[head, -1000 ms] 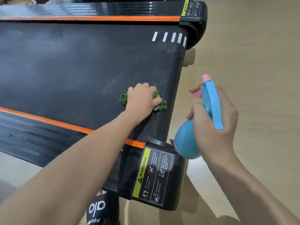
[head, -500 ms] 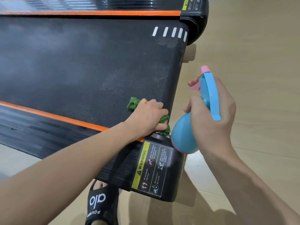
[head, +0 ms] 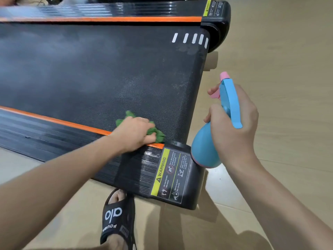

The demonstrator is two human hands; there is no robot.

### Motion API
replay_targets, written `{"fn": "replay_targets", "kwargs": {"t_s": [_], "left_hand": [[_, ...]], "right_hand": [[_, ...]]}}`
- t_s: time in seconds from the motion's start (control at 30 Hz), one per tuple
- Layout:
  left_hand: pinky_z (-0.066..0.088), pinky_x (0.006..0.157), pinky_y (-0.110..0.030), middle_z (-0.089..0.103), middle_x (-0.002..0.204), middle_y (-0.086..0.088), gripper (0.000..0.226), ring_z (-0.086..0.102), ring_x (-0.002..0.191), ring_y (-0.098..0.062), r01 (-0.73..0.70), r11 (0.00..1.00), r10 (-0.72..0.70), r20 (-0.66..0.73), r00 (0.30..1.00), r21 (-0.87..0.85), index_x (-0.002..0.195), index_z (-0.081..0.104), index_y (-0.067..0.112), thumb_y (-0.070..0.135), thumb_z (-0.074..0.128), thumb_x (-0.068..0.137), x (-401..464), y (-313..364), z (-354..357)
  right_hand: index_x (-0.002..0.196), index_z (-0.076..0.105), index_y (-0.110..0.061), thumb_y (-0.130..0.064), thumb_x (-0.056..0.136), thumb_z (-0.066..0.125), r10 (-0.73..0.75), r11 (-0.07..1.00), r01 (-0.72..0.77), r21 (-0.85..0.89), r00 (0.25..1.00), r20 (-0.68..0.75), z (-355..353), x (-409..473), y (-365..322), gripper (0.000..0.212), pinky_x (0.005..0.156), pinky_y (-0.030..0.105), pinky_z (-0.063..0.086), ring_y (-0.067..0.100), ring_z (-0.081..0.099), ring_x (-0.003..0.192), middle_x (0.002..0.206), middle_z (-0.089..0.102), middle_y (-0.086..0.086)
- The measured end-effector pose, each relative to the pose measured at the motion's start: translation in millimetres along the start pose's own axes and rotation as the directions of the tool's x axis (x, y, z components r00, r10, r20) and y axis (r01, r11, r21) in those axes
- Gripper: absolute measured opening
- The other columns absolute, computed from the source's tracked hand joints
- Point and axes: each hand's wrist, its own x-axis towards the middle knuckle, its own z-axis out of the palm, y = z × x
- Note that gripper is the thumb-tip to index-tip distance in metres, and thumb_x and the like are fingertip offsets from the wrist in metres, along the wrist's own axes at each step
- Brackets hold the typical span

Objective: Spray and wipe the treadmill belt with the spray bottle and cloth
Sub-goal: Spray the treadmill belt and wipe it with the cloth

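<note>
The left hand presses a bunched green cloth on the treadmill belt — by its orange edge strip. The right hand, off the belt's end, grips a blue spray bottle upright.

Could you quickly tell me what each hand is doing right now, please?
Left hand: closed on the green cloth, pressing it on the treadmill belt.
Right hand: closed around the blue spray bottle, held beside the belt.

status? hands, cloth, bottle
Left hand grips green cloth on belt by near orange edge. Right hand holds spray bottle off the end. Nothing in the way.
</note>
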Motion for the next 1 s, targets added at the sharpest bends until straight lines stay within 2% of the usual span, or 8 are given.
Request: {"fn": "replay_targets", "kwargs": {"t_s": [0.07, 0.17, 0.3, 0.47, 0.7, 0.8, 0.9, 1.0], "left_hand": [[0.041, 0.077, -0.038, 0.051, 0.081, 0.001, 0.041, 0.061, 0.095, -0.030, 0.126, 0.991, -0.125, -0.020, 0.992, 0.049, 0.078, 0.043, 0.026, 0.060, 0.020, 0.077, -12, -22, -2], [0.043, 0.076, -0.040, 0.059, 0.083, -0.008, 0.035, 0.058, 0.091, -0.035, 0.289, 0.942, -0.300, -0.044, 0.953, -0.170, 0.074, 0.045, 0.020, 0.051, 0.030, 0.079, 2, -16, -5], [0.045, 0.073, -0.043, 0.053, 0.073, -0.006, 0.038, 0.052, 0.077, -0.032, 0.229, 0.850, -0.387, -0.269, 0.882, -0.474, 0.073, 0.048, 0.012, 0.046, 0.036, 0.083, 67, 10, -43], [0.038, 0.070, -0.040, 0.050, 0.088, -0.006, 0.035, 0.052, 0.086, -0.033, 0.119, 0.987, -0.144, -0.273, 0.951, -0.106, 0.089, 0.058, 0.018, 0.049, 0.043, 0.084, 90, 50, -12], [0.037, 0.061, -0.037, 0.050, 0.081, -0.009, 0.038, 0.051, 0.071, -0.032, -0.076, 0.996, 0.089, -0.329, 0.940, 0.051, 0.087, 0.060, 0.013, 0.046, 0.041, 0.082, 63, 4, 12], [0.041, 0.066, -0.042, 0.053, 0.088, -0.015, 0.049, 0.055, 0.083, -0.038, 0.216, 0.974, -0.225, -0.338, 0.914, -0.066, 0.091, 0.060, 0.010, 0.050, 0.034, 0.080, 61, -37, 15], [0.034, 0.068, -0.040, 0.047, 0.089, -0.011, 0.043, 0.051, 0.091, -0.037, 0.510, 0.817, -0.575, -0.311, 0.757, -0.271, 0.085, 0.053, 0.014, 0.049, 0.030, 0.079, 76, -35, 13], [0.033, 0.065, -0.038, 0.046, 0.085, -0.007, 0.041, 0.051, 0.086, -0.033, 0.279, 0.918, -0.365, -0.327, 0.871, -0.281, 0.080, 0.053, 0.017, 0.052, 0.032, 0.077, 78, 4, 11]], "right_hand": [[0.095, 0.065, -0.025, -0.005, 0.078, 0.051, -0.005, 1.000, 0.005, 0.006, 1.000, 0.007, -3, -2, -1, 0.030, 0.072, 0.048, 0.057, 0.033, 0.064, 0.070, 0.095, 0.069, -0.010], [0.095, 0.065, -0.021, -0.004, 0.077, 0.050, -0.023, 1.000, 0.023, -0.010, 1.000, 0.007, -8, -2, -5, 0.029, 0.070, 0.046, 0.056, 0.033, 0.063, 0.070, 0.094, 0.067, -0.012], [0.101, 0.069, -0.018, -0.005, 0.079, 0.050, 0.020, 1.000, -0.020, 0.006, 1.000, -0.019, -9, 5, -3, 0.031, 0.073, 0.048, 0.057, 0.032, 0.065, 0.073, 0.094, 0.067, -0.017], [0.101, 0.068, -0.020, -0.008, 0.079, 0.050, 0.019, 1.000, -0.020, -0.015, 0.999, -0.036, -1, 14, 6, 0.032, 0.076, 0.048, 0.057, 0.030, 0.067, 0.075, 0.092, 0.066, -0.019], [0.102, 0.068, -0.024, -0.006, 0.079, 0.050, 0.075, 0.997, -0.076, -0.028, 0.997, -0.024, 4, 21, 18, 0.034, 0.079, 0.045, 0.059, 0.024, 0.068, 0.079, 0.097, 0.068, -0.021], [0.101, 0.068, -0.025, -0.008, 0.079, 0.050, 0.069, 0.996, -0.071, -0.051, 0.997, -0.027, 4, 20, 20, 0.033, 0.069, 0.039, 0.057, 0.028, 0.066, 0.071, 0.093, 0.067, -0.021], [0.103, 0.067, -0.025, -0.008, 0.078, 0.050, 0.038, 0.998, -0.038, -0.059, 0.999, 0.006, 8, 18, 16, 0.035, 0.063, 0.038, 0.054, 0.031, 0.064, 0.068, 0.095, 0.065, -0.017], [0.105, 0.068, -0.023, -0.010, 0.078, 0.050, -0.016, 0.997, 0.018, -0.069, 1.000, 0.027, 15, 18, 17, 0.034, 0.067, 0.043, 0.054, 0.033, 0.064, 0.070, 0.094, 0.065, -0.008]]}}
